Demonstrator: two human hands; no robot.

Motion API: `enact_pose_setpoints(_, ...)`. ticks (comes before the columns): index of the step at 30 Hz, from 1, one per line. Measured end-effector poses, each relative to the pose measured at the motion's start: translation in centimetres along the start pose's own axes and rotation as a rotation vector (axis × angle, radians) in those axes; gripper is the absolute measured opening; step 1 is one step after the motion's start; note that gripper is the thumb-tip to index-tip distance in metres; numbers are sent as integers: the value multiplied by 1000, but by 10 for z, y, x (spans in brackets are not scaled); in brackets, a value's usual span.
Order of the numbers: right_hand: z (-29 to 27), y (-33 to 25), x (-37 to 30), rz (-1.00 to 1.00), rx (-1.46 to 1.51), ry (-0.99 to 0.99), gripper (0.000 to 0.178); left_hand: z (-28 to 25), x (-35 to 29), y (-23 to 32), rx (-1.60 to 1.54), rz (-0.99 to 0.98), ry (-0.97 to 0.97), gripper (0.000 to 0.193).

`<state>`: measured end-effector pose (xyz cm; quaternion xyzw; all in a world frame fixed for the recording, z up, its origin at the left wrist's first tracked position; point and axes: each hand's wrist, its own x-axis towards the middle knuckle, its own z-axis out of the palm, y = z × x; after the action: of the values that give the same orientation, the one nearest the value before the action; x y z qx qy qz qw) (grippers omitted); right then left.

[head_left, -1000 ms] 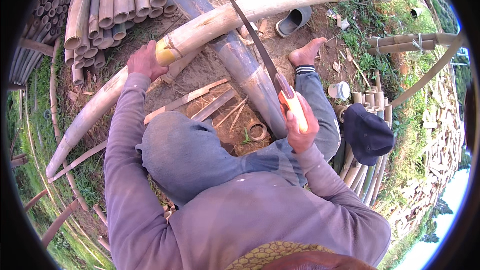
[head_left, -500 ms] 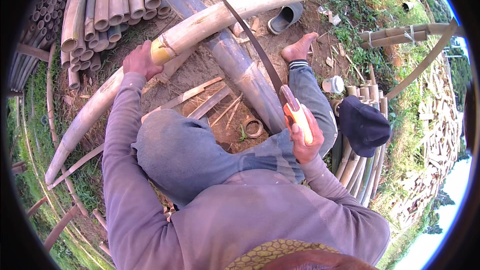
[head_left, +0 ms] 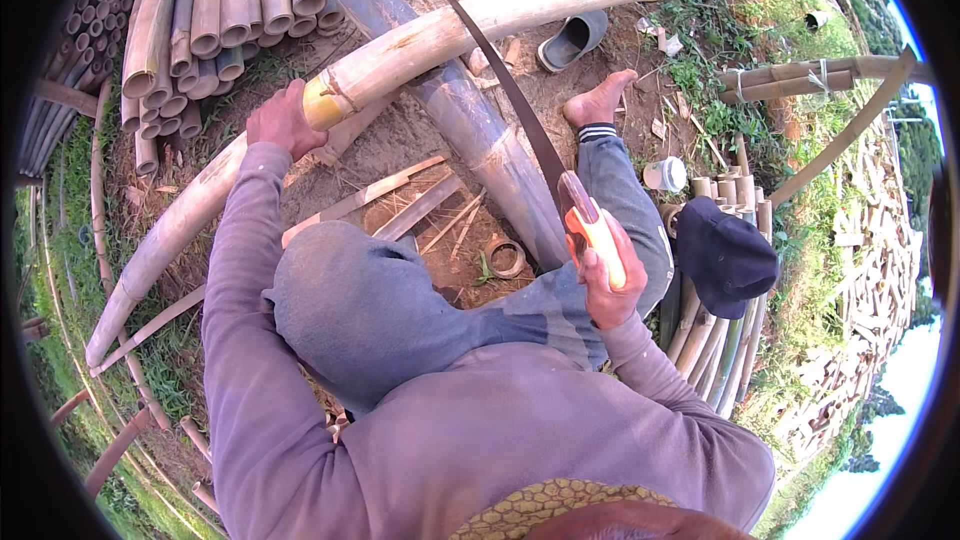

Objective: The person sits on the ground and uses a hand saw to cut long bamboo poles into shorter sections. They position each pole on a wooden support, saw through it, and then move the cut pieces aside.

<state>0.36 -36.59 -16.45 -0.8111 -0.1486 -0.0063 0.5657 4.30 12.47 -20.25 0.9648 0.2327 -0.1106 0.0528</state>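
Note:
My left hand (head_left: 284,120) is closed around a long pale bamboo pole (head_left: 430,48), just left of a yellowish node. The pole slants from the lower left to the far right and crosses over a thick dark bamboo log (head_left: 490,145) on the ground. In my right hand (head_left: 612,265) is a hand saw (head_left: 522,112), gripped by its orange and brown handle. Its long dark blade points up and left, with the tip end across the pole; whether the teeth touch the bamboo I cannot tell.
Stacked bamboo poles (head_left: 205,20) lie at the far left. Between my legs are split strips (head_left: 420,205) and a bamboo ring (head_left: 505,258). A grey slipper (head_left: 572,40), a white cup (head_left: 665,175) and a dark cap (head_left: 728,258) on upright bamboo pieces are to the right.

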Motion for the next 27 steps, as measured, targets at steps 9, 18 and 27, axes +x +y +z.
enact_pose_setpoints(9, 128, 3, 207, -194, 41, 44, 39, -6, 1, 12, 10, 8, 38, 73)
enact_pose_setpoints(18, 0, 19, -3, -39, 20, -40, 46, 0, -1, 3, 15, -19, -14, 79)
enact_pose_setpoints(27, 101, -1, 173, -156, 72, -19, 43, -4, -2, 12, 13, -28, -13, 84)
